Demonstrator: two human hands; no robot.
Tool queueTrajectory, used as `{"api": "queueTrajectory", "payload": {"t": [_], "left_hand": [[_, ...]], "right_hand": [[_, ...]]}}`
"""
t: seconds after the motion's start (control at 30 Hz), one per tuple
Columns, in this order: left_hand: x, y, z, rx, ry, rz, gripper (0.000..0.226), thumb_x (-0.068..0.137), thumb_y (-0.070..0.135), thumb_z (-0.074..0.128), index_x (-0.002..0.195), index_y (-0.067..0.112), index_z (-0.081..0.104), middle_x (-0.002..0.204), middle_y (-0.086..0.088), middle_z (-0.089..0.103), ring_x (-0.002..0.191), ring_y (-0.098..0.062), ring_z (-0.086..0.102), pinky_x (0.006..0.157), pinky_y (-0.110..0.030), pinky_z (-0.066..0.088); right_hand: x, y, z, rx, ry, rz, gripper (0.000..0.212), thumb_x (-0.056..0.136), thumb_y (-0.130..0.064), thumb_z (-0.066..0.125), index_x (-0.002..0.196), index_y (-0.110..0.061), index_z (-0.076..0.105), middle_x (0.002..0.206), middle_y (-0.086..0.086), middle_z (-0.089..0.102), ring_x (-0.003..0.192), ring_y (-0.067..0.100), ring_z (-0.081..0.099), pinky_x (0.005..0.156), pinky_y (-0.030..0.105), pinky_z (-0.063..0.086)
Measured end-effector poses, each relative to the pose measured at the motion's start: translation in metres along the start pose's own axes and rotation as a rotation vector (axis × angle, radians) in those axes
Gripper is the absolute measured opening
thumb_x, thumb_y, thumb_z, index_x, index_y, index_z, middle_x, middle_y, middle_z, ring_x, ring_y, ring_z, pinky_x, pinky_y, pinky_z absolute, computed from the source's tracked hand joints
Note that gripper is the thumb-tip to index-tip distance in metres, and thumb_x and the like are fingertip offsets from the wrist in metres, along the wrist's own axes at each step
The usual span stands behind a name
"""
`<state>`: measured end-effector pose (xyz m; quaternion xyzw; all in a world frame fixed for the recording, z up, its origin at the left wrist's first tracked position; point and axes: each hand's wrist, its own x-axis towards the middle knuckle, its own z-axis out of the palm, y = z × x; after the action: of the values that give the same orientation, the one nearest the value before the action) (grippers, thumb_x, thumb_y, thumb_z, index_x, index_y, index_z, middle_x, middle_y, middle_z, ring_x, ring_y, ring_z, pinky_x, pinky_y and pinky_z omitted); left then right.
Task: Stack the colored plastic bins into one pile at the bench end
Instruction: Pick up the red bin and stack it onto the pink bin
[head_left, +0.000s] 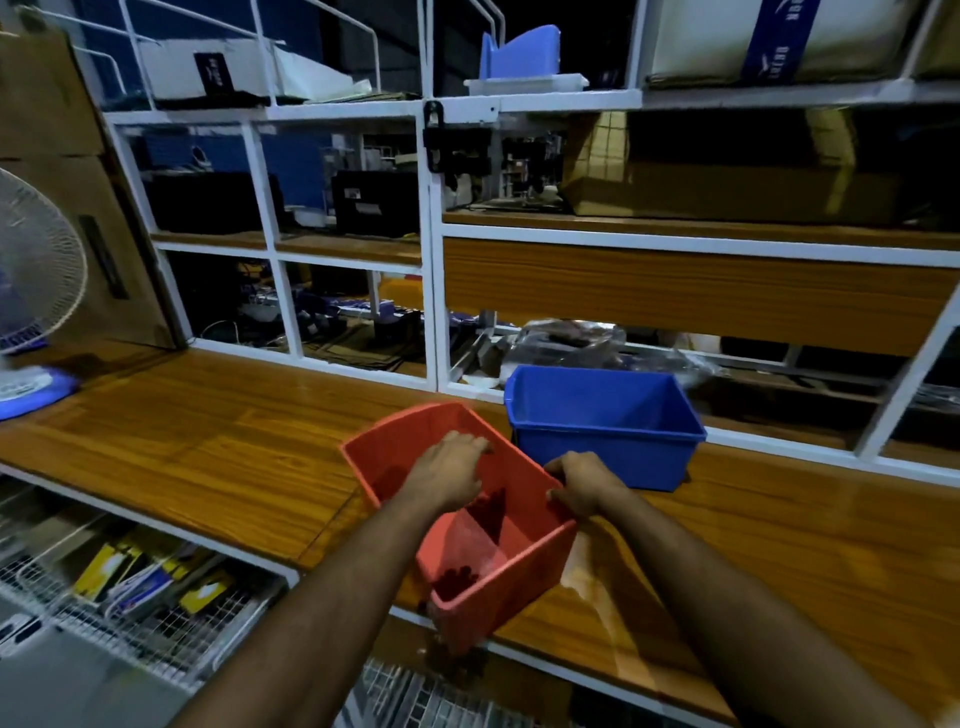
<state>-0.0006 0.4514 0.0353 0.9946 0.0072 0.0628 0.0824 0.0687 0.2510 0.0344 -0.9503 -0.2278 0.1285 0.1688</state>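
A red plastic bin (498, 577) is tilted over the front edge of the wooden bench (208, 447), its near corner hanging past the edge. My left hand (449, 470) reaches inside it, fingers bent against the far wall. My right hand (582, 486) grips the bin's right rim. A blue plastic bin (613, 441) stands upright and empty on the bench just behind and to the right of the red one, apart from both hands.
A white fan (31, 291) stands at the bench's left end. White-framed shelving (431, 270) full of boxes and gear backs the bench. Below the front edge, a wire shelf (145, 623) holds yellow packets.
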Motion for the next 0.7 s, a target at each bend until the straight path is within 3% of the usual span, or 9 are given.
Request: {"api": "queueTrajectory", "payload": {"t": [0.33, 0.5, 0.6, 0.7], "left_hand": [[0.011, 0.059, 0.016, -0.026, -0.023, 0.118, 0.041, 0.085, 0.014, 0.056, 0.123, 0.031, 0.061, 0.12, -0.006, 0.063, 0.114, -0.025, 0.057, 0.098, -0.04, 0.047], [0.013, 0.069, 0.022, 0.015, -0.041, 0.089, 0.028, 0.086, 0.019, 0.057, 0.108, 0.032, 0.066, 0.104, -0.001, 0.07, 0.093, -0.022, 0.065, 0.073, -0.031, 0.049], [0.015, 0.07, 0.023, 0.029, 0.01, 0.074, 0.022, 0.084, 0.023, 0.055, 0.101, 0.03, 0.067, 0.096, 0.001, 0.071, 0.088, -0.021, 0.066, 0.065, -0.026, 0.039], [0.018, 0.067, 0.023, 0.011, 0.028, 0.018, 0.022, 0.086, 0.024, 0.052, 0.099, 0.028, 0.068, 0.097, -0.001, 0.072, 0.088, -0.022, 0.066, 0.067, -0.028, 0.043]], "right_hand": [[-0.02, 0.045, -0.017, -0.071, -0.028, -0.089, 0.041, 0.087, -0.013, 0.065, 0.124, -0.03, 0.068, 0.12, -0.007, 0.071, 0.108, 0.015, 0.064, 0.097, 0.034, 0.05], [-0.022, 0.053, -0.021, -0.106, -0.019, -0.105, 0.039, 0.086, -0.016, 0.067, 0.123, -0.029, 0.068, 0.122, -0.006, 0.07, 0.109, 0.015, 0.064, 0.097, 0.033, 0.05], [-0.026, 0.057, -0.022, -0.156, 0.097, -0.086, 0.039, 0.086, -0.019, 0.064, 0.124, -0.03, 0.066, 0.122, -0.004, 0.069, 0.111, 0.017, 0.063, 0.095, 0.033, 0.05], [-0.031, 0.062, -0.025, -0.136, 0.271, -0.079, 0.049, 0.085, -0.019, 0.061, 0.133, -0.025, 0.058, 0.133, 0.001, 0.061, 0.122, 0.023, 0.056, 0.101, 0.036, 0.046]]}}
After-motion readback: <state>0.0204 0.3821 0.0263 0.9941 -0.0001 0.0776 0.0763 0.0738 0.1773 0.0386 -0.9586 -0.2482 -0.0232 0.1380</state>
